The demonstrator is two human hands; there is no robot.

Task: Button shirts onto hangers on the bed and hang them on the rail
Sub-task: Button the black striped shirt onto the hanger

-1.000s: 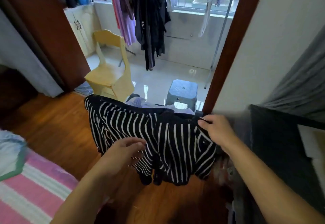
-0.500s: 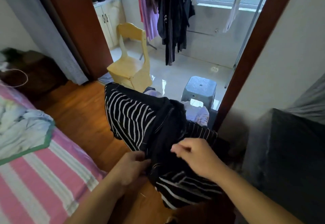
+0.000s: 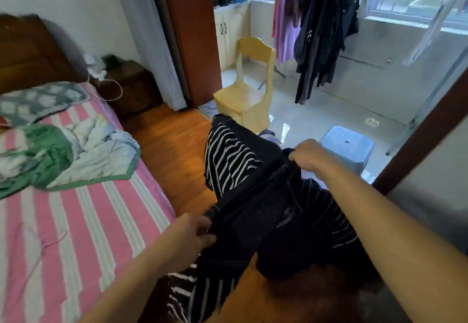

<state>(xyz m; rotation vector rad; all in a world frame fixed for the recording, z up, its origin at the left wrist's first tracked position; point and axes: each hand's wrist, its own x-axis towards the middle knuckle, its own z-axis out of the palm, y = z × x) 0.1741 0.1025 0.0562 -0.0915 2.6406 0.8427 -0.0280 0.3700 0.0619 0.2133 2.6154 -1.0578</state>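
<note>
A black shirt with white stripes point(image 3: 235, 160) hangs in the air between my hands, above the wooden floor beside the bed. My left hand point(image 3: 190, 234) grips its near edge. My right hand point(image 3: 307, 155) grips the far upper edge, and the dark cloth is stretched between the two. The bed point(image 3: 76, 221) with its pink-striped sheet lies to the left. Dark and purple clothes hang from the rail point(image 3: 316, 18) on the balcony beyond the doorway. No hanger shows in the shirt.
A crumpled green-edged blanket point(image 3: 76, 155) lies on the bed. A yellow wooden chair point(image 3: 245, 89) and a blue plastic stool point(image 3: 347, 145) stand on the tiled balcony floor. A dark nightstand point(image 3: 129, 84) is by the headboard. The door frame point(image 3: 417, 140) rises at right.
The view has swung left toward the bed. My right hand has risen to the shirt's upper edge, and the shirt has been spread out between both hands.
</note>
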